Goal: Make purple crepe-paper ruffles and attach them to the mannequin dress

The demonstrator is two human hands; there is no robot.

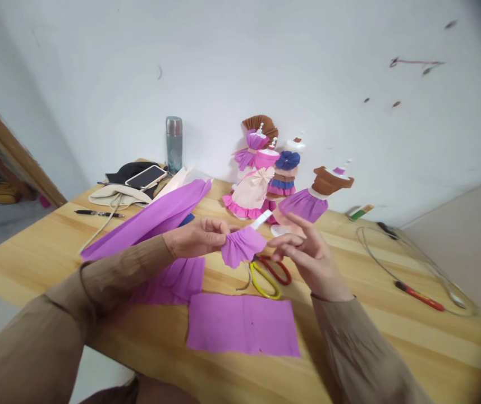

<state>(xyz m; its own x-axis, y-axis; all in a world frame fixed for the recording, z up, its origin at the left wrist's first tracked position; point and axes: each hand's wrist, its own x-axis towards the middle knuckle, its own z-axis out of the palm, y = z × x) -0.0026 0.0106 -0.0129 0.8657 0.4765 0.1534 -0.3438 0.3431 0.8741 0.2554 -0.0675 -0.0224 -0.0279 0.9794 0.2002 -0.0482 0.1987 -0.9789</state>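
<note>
My left hand [200, 235] pinches a small piece of purple crepe paper [242, 246] by its left end, where it is gathered into fan-like pleats. A white strip [262, 219] sticks up just behind the paper; whether it is attached, I cannot tell. My right hand [307, 255] is at the paper's right edge with its fingers apart, index stretched out, a fingertip touching or almost touching the edge. Below lie yellow-and-red-handled scissors [265, 287], partly covered by the paper. A flat purple crepe paper rectangle [242, 325] rests near the table's front edge.
Larger purple crepe sheets [151, 224] lie at left, by a pen [99, 213], a phone [146, 177] and a cloth bag [118, 195]. A flask [174, 146] and several paper-dressed forms [251, 193] stand along the wall. A red-handled cabled tool [419, 295] lies right.
</note>
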